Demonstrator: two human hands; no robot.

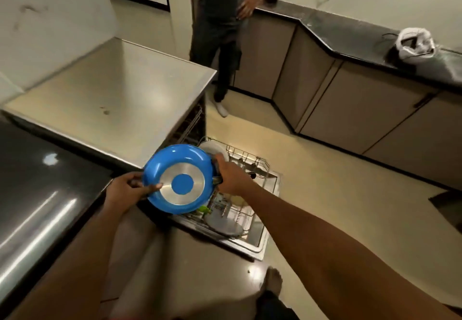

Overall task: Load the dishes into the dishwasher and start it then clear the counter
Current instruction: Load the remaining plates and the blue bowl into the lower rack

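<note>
Above the pulled-out dishwasher rack (260, 167), a person holds a blue frying pan (182, 184), base turned upward. To load it well, I'd tip it on edge and lower it slowly between the tines, clear of the white plate (217, 150) at the rack's back. Both arms reach forward and down; the left hand (125, 189) pinches the rim, thumb on the metal base, and the right hand (231, 175) curls round the handle.

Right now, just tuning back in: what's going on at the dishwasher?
A person holds a blue pan, bottom side up, over the pulled-out lower rack of the open dishwasher. The left grip pinches its rim; the right grip holds the handle side. Plates already sit in the rack. A second person stands by the far counter.
</note>
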